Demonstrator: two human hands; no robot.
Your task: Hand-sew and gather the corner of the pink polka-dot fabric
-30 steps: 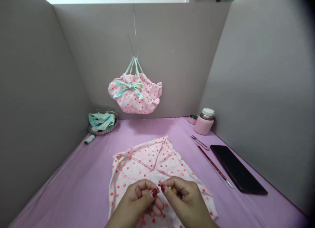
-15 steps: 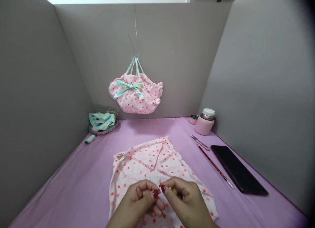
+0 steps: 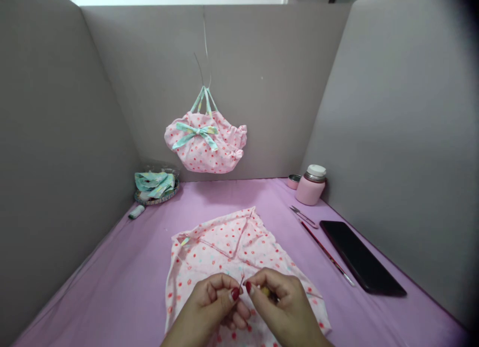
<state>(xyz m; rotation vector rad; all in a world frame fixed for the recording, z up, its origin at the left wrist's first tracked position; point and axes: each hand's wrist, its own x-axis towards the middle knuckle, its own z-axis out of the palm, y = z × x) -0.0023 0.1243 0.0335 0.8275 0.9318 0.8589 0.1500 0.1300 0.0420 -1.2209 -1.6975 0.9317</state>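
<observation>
A pink cloth with red dots (image 3: 228,247) lies flat on the purple table (image 3: 123,287) in front of me. Both my hands hover over its near part, fingertips almost touching. My left hand (image 3: 213,307) pinches a thin thread or needle tip (image 3: 241,281) between thumb and forefinger. My right hand (image 3: 280,307) is closed in a pinch too, with a small yellowish thing (image 3: 265,290) showing inside its fingers. Which hand holds the needle itself I cannot tell.
A finished pink dotted bag with a mint bow (image 3: 205,142) hangs on the back wall. A tray of mint fabric strips (image 3: 155,186) and a small tube (image 3: 136,211) sit back left. At the right lie a pink jar (image 3: 311,185), snips (image 3: 303,216), a thin red stick (image 3: 325,251) and a black phone (image 3: 361,259).
Almost nothing has moved. My fingertips shifted slightly against each other over the cloth; the view bobbed a little.
</observation>
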